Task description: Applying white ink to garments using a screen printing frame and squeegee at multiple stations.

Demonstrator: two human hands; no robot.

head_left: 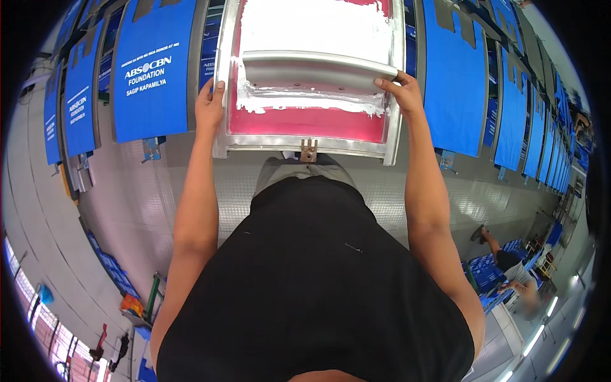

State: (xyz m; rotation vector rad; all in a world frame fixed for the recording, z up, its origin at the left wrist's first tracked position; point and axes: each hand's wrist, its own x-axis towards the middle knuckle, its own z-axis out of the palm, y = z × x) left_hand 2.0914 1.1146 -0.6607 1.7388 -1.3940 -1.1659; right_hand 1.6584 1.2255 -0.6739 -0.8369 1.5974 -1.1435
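A silk-screen frame (pixel 397 137) with a metal border and magenta mesh (pixel 305 124) is at the top centre, white ink (pixel 305 25) spread thickly over its upper part. A long silver squeegee (pixel 318 63) lies crosswise on it, with white ink below the blade. My left hand (pixel 210 105) is closed on the frame's left edge, fingertips partly hidden. My right hand (pixel 404 95) grips the squeegee's right end, thumb on its front and fingers curled over the top. A small metal clamp (pixel 309 150) sits at the middle of the frame's near edge.
Rows of printed blue fabric panels on boards (pixel 146 111) (pixel 449 102) run left and right along the printing line. A metal-plated floor (pixel 127 184) lies below. Blue stacked items (pixel 484 277) and another person (pixel 509 264) are at lower right, away from my hands.
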